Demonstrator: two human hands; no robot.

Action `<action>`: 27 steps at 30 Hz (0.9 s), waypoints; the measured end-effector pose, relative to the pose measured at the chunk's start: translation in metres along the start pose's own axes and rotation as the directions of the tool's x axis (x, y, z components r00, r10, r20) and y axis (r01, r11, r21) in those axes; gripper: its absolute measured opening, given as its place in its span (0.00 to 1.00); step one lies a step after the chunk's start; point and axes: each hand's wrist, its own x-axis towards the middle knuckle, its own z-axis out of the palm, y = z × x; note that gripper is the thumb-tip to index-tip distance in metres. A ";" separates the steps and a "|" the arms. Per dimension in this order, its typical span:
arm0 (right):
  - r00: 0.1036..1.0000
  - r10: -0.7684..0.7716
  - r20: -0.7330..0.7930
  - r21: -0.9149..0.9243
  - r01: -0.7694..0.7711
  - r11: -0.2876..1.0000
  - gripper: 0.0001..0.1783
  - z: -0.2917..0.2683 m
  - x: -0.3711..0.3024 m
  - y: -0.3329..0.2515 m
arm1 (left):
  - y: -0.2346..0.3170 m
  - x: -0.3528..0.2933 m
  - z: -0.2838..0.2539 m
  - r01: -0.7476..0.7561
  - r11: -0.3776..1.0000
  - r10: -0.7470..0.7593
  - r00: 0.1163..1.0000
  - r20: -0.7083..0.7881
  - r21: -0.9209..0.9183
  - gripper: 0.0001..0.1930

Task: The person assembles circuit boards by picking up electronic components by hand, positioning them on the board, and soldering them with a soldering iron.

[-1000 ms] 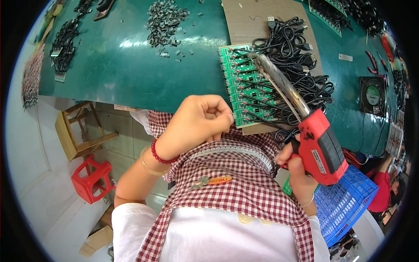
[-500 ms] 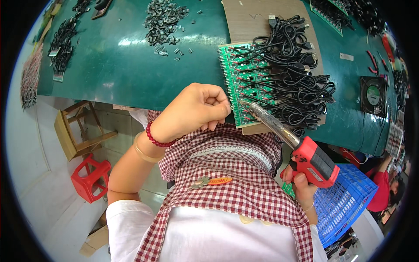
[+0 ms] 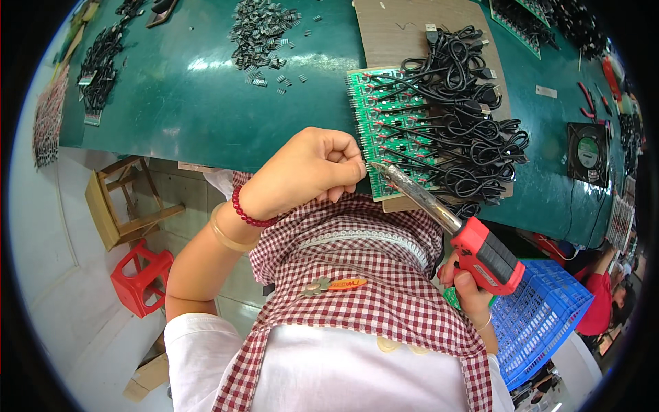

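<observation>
My left hand [image 3: 317, 163] is closed, thumb and fingertips pinched at the near left edge of a green circuit board panel [image 3: 382, 125]. Whatever lies between those fingertips is too small or hidden to make out. My right hand [image 3: 469, 291] grips a red and black soldering iron [image 3: 489, 255] by its pistol-shaped handle. Its long metal barrel slants up to the left, and the tip is over the panel's left edge, close to my left fingertips. Small pins line that edge. Bundled black cables [image 3: 473, 141] with USB plugs run off the panel's right side.
A brown backing board [image 3: 381, 31] lies under the panel on the green table [image 3: 178, 103]. Small black pin parts [image 3: 257, 34] are heaped farther back. A fan [image 3: 587, 154] lies at right. Below stand a blue crate [image 3: 542, 323], a red stool [image 3: 142, 278] and a wooden stool [image 3: 113, 206].
The soldering iron in my right hand has shifted slightly left, bringing its tip nearer the panel's pinned edge and my left fingertips. My left hand has stayed almost in place, still pinched.
</observation>
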 end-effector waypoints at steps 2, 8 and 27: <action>0.993 0.050 -0.106 0.008 -0.049 0.999 0.11 0.000 -0.003 -0.002 | 0.001 0.000 0.000 0.002 1.000 -0.002 1.000 -0.002 0.001 0.05; 0.981 0.068 -0.181 0.123 -0.046 0.991 0.12 0.003 -0.012 0.003 | 0.001 0.001 0.001 -0.007 1.000 0.008 1.000 0.004 -0.013 0.05; 0.997 0.056 -0.051 -0.151 -0.063 0.987 0.08 -0.002 -0.008 -0.005 | -0.002 0.001 0.000 -0.023 1.000 0.023 1.000 0.012 -0.017 0.06</action>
